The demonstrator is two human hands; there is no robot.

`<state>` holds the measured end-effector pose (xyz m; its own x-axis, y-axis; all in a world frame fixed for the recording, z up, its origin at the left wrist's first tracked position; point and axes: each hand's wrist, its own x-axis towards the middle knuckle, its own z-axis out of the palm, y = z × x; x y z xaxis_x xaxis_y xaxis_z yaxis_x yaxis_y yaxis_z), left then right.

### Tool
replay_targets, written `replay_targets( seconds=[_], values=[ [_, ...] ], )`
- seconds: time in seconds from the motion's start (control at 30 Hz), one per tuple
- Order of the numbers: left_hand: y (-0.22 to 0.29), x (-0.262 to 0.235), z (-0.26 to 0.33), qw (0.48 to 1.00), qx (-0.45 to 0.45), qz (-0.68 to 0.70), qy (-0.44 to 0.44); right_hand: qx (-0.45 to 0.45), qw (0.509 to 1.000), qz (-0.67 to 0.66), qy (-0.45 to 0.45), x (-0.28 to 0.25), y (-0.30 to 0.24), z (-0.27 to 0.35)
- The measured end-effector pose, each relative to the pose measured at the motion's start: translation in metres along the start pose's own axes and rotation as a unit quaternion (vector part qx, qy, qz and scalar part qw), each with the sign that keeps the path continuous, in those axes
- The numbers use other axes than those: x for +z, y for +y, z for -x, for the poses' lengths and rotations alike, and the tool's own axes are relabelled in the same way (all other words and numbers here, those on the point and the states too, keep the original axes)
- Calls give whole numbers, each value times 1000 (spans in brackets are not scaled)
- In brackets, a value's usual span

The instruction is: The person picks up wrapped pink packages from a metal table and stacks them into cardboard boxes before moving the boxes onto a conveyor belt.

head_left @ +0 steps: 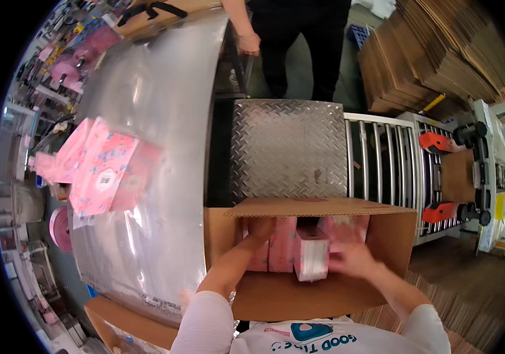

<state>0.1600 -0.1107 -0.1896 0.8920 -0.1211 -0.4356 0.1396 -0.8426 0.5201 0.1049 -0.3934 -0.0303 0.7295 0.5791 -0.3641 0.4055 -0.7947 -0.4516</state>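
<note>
An open cardboard box lies in front of me, its opening toward my body. Inside stand several pink printed packs. One pack, with a pale end facing me, sticks out farther than the others. My left hand reaches into the box at the left packs; its fingers are hidden under the box's upper side. My right hand is in the right half of the box, slightly blurred. Its fingers stretch toward the right side of the protruding pack, and another pink pack shows behind it.
Left of the box, more pink packs sit on a shiny metal table. Beyond the box lies a diamond-plate metal platform, with a roller conveyor to its right. A person stands beyond. Flattened cartons are stacked at far right.
</note>
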Motion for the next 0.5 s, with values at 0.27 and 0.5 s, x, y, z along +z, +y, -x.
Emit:
replay_targets(
  seconds=[0.27, 0.5],
  values=[
    [-14, -26, 66, 989, 93, 98, -62, -94, 992, 60, 67, 45, -27, -71],
    [6, -42, 107, 961, 191, 66, -189, -31, 971, 202, 121, 49, -12, -40]
  ],
)
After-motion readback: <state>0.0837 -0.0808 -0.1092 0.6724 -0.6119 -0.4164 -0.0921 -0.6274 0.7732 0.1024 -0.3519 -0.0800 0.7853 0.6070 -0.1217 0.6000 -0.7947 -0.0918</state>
